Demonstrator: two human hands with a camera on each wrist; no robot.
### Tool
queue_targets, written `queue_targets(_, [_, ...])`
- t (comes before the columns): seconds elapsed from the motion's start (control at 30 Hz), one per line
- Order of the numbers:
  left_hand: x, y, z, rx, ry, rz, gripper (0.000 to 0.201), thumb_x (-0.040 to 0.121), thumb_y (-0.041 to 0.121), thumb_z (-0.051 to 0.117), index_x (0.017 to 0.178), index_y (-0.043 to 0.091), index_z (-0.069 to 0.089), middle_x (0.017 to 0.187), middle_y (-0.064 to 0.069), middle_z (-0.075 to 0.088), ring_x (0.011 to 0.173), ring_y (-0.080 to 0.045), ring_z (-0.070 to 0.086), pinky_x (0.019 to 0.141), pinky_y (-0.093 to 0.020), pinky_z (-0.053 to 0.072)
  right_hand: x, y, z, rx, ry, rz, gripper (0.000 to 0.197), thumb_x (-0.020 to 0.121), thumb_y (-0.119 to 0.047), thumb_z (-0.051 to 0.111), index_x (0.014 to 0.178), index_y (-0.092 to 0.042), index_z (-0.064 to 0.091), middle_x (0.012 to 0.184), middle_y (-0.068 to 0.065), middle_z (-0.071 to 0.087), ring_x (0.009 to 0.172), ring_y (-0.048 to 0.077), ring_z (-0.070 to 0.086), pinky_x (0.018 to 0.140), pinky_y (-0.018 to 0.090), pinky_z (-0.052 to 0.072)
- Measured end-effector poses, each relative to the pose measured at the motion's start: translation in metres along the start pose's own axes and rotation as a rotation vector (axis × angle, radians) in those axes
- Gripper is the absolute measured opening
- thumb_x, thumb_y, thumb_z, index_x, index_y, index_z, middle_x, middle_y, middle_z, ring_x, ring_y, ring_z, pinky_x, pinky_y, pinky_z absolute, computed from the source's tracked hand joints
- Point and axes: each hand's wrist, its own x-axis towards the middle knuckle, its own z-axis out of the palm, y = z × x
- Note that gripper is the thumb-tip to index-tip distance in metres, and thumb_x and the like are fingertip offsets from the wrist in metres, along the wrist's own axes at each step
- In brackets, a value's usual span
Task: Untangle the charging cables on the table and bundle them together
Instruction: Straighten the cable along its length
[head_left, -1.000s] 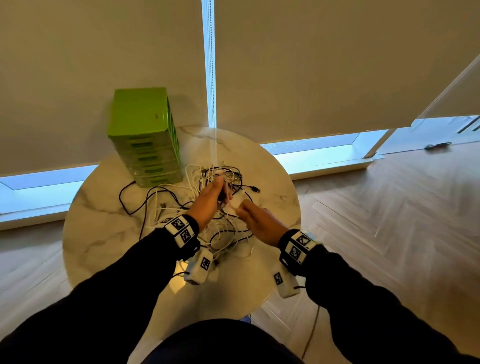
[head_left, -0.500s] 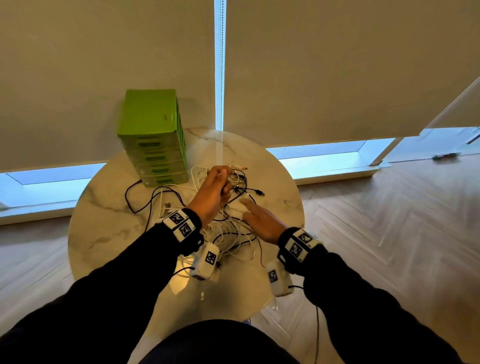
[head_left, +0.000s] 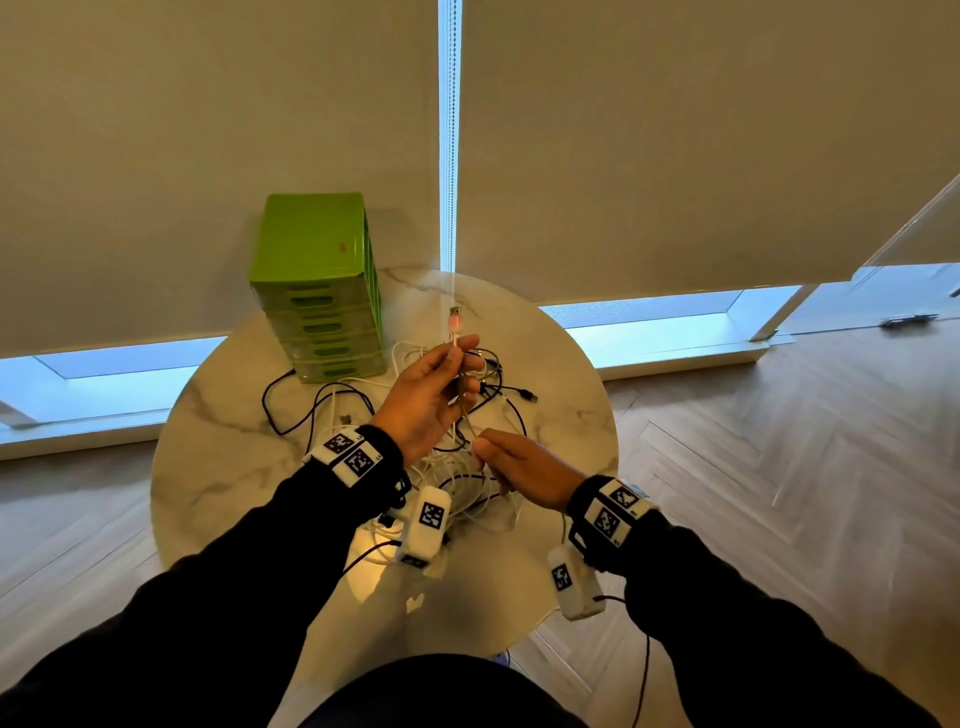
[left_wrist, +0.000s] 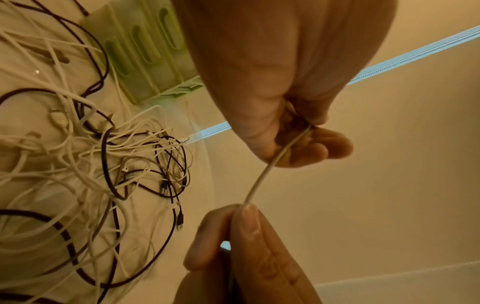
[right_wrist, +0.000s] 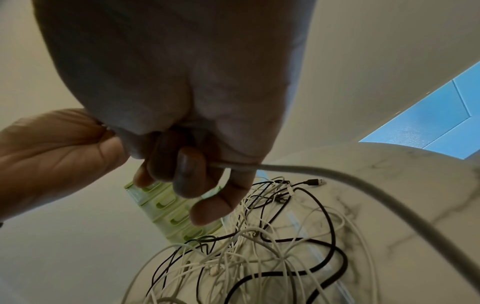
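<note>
A tangle of white and black charging cables (head_left: 467, 483) lies on the round marble table (head_left: 234, 467). My left hand (head_left: 460, 364) is raised over the pile and pinches one white cable (left_wrist: 262, 176) just below its pink USB plug (head_left: 455, 322), which points upward. Just below it, my right hand (head_left: 483, 454) pinches the same cable between thumb and fingers. In the left wrist view the short stretch between the two hands is nearly straight. In the right wrist view the cable (right_wrist: 337, 179) runs out of my right hand (right_wrist: 207, 166) and off to the lower right.
A green plastic drawer unit (head_left: 317, 291) stands at the back left of the table, close to the cables. A black USB plug (head_left: 530, 397) lies at the pile's right edge. Closed blinds hang behind the table, and wooden floor surrounds it.
My left hand has lifted its cable end, so the pink plug now sticks up above the fingers. My right hand, flat over the pile half a second ago, now pinches that cable below the left.
</note>
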Motion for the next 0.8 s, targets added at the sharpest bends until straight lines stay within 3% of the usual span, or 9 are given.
queue_targets(0.1, [0.000, -0.005, 0.001, 0.065, 0.054, 0.085, 0.023, 0.105, 0.018, 0.048, 0.122, 0.016, 0.064, 0.095, -0.001, 0.069, 0.072, -0.011, 0.059, 0.067, -0.022, 0.052, -0.003, 0.002, -0.001, -0.017, -0.005, 0.035, 0.033, 0.109, -0.030, 0.037, 0.085, -0.015, 0.055, 0.065, -0.011, 0.047, 0.058, 0.003, 0.044, 0.059, 0.021, 0.042])
queue_targets(0.17, [0.002, -0.009, 0.000, 0.069, 0.117, 0.147, 0.020, 0.106, 0.017, 0.047, 0.119, 0.016, 0.063, 0.097, -0.002, 0.070, 0.071, -0.011, 0.057, 0.067, -0.025, 0.052, -0.001, 0.008, -0.005, -0.144, 0.114, 0.057, 0.035, 0.108, -0.035, 0.036, 0.082, -0.018, 0.053, 0.067, -0.010, 0.051, 0.061, 0.002, 0.047, 0.065, 0.025, 0.042])
queue_targets(0.23, [0.006, -0.011, 0.001, 0.049, 0.167, 0.171, 0.018, 0.107, 0.018, 0.045, 0.115, 0.017, 0.061, 0.095, -0.001, 0.070, 0.069, -0.011, 0.054, 0.068, -0.026, 0.051, 0.002, 0.017, -0.009, -0.241, 0.304, 0.148, 0.037, 0.107, -0.043, 0.033, 0.084, -0.020, 0.051, 0.073, -0.002, 0.058, 0.068, 0.016, 0.054, 0.070, 0.038, 0.046])
queue_targets(0.3, [0.009, -0.012, 0.003, 0.045, 0.194, 0.185, 0.017, 0.109, 0.019, 0.041, 0.112, 0.017, 0.058, 0.087, 0.001, 0.067, 0.064, -0.009, 0.047, 0.065, -0.024, 0.044, 0.003, 0.022, -0.009, -0.300, 0.385, 0.199, 0.034, 0.107, -0.046, 0.029, 0.092, -0.021, 0.048, 0.076, 0.007, 0.062, 0.071, 0.028, 0.058, 0.070, 0.042, 0.048])
queue_targets(0.43, [0.016, -0.014, 0.005, 0.040, 0.239, 0.208, 0.019, 0.110, 0.019, 0.035, 0.108, 0.018, 0.054, 0.078, 0.002, 0.055, 0.057, -0.009, 0.030, 0.057, -0.024, 0.024, -0.004, 0.020, 0.022, -0.450, 0.082, 0.111, 0.025, 0.109, -0.041, 0.026, 0.101, -0.024, 0.044, 0.071, -0.005, 0.052, 0.067, 0.022, 0.053, 0.067, 0.036, 0.043])
queue_targets(0.53, [0.019, -0.022, 0.002, 0.092, 0.263, 0.149, 0.022, 0.110, 0.018, 0.035, 0.105, 0.017, 0.056, 0.073, 0.005, 0.053, 0.055, -0.008, 0.027, 0.056, -0.026, 0.019, -0.007, 0.021, 0.050, -0.486, -0.103, 0.069, 0.025, 0.108, -0.030, 0.032, 0.114, -0.016, 0.052, 0.097, 0.009, 0.066, 0.086, 0.028, 0.060, 0.075, 0.035, 0.043])
queue_targets(0.67, [0.017, -0.034, -0.007, 0.198, 0.274, 0.051, 0.026, 0.109, 0.021, 0.037, 0.103, 0.020, 0.063, 0.072, 0.006, 0.052, 0.061, -0.008, 0.039, 0.061, -0.025, 0.028, 0.001, 0.029, 0.051, -0.432, -0.242, 0.065, 0.036, 0.108, -0.037, 0.029, 0.108, -0.014, 0.056, 0.109, 0.011, 0.065, 0.098, 0.028, 0.060, 0.088, 0.040, 0.047])
queue_targets(0.73, [0.022, -0.035, -0.013, 0.198, 0.288, 0.022, 0.023, 0.108, 0.023, 0.041, 0.103, 0.019, 0.063, 0.070, 0.007, 0.050, 0.061, -0.008, 0.039, 0.061, -0.025, 0.030, 0.008, 0.034, 0.038, -0.391, -0.303, 0.058, 0.039, 0.108, -0.041, 0.028, 0.103, -0.017, 0.058, 0.103, 0.004, 0.062, 0.095, 0.022, 0.056, 0.089, 0.039, 0.045])
queue_targets(0.8, [0.029, -0.034, -0.018, 0.201, 0.296, 0.014, 0.017, 0.106, 0.023, 0.048, 0.104, 0.015, 0.062, 0.068, 0.006, 0.047, 0.057, -0.007, 0.036, 0.057, -0.022, 0.028, 0.018, 0.040, 0.017, -0.400, -0.277, 0.089, 0.035, 0.108, -0.041, 0.031, 0.090, -0.023, 0.055, 0.089, -0.003, 0.056, 0.087, 0.019, 0.052, 0.082, 0.036, 0.043])
